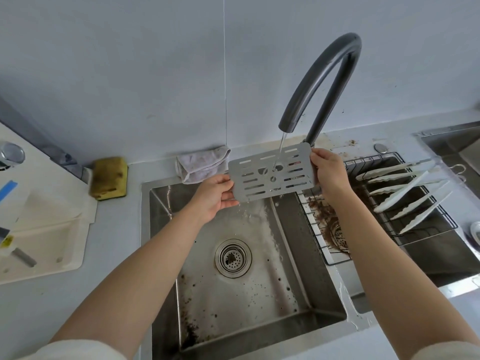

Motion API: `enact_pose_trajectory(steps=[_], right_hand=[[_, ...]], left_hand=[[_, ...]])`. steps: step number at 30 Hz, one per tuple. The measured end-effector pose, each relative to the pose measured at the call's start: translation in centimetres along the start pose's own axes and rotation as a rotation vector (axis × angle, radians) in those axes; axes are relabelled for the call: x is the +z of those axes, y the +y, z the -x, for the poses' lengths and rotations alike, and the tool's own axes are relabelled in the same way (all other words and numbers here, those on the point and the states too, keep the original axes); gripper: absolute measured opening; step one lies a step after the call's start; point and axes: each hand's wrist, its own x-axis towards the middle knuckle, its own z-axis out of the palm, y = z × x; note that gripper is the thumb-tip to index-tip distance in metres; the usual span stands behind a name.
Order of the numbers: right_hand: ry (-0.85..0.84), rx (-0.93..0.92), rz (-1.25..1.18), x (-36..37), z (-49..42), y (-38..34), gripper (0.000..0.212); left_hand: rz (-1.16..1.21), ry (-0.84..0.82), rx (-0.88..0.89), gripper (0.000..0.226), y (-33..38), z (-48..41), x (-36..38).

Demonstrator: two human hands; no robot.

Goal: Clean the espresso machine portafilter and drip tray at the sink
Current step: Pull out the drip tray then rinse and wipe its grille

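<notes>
1. item in hand: the slotted drip tray plate [272,174] is held above the left sink basin [161,229]. it is tilted with its face toward the viewer and sits directly below the faucet [324,81] spout.
2. left hand [215,196]: pinches the plate's lower left corner, thumb on the face and fingers curled behind.
3. right hand [328,172]: closed round the plate's right edge and seen from its back. the fingertips are hidden behind the metal.
4. water: a thin stream [281,144] lands near the central holes, and water spills from below the plate into the basin.
5. step judged: rinsing of the drip tray plate is under way. dark coffee specks dot the basin floor around the drain strainer [233,258], and coffee grounds [322,209] lie under the wire rack [389,216] in the right basin.
6. portafilter: not identified in view. a cream tray [52,242] on the left counter may be the drip tray body, but this cannot be confirmed.
7. next move, in my judgement: pass the plate sideways through the stream so the slots at both ends are flushed, then turn it to rinse the back. wet metal is slick, so both grips should be firm.
8. if residue remains, the sponge [109,176] and the cloth [201,165] lie behind the basin. taking either means freeing one hand.
</notes>
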Motion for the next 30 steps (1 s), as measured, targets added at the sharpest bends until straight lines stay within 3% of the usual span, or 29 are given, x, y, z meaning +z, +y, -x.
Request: enact_pose_trajectory(steps=[19,30], right_hand=[[0.083,0.124,-0.138,1.8,1.6,1.4,0.023],[-0.059,0.199,-0.194,3.5,1.3,3.2,0.015]], left_hand=[[-0.086,-0.007,0.039,0.019,2.0,0.7,-1.4],[-0.05,0.116,0.076,0.019,1.6,1.2,-2.7]])
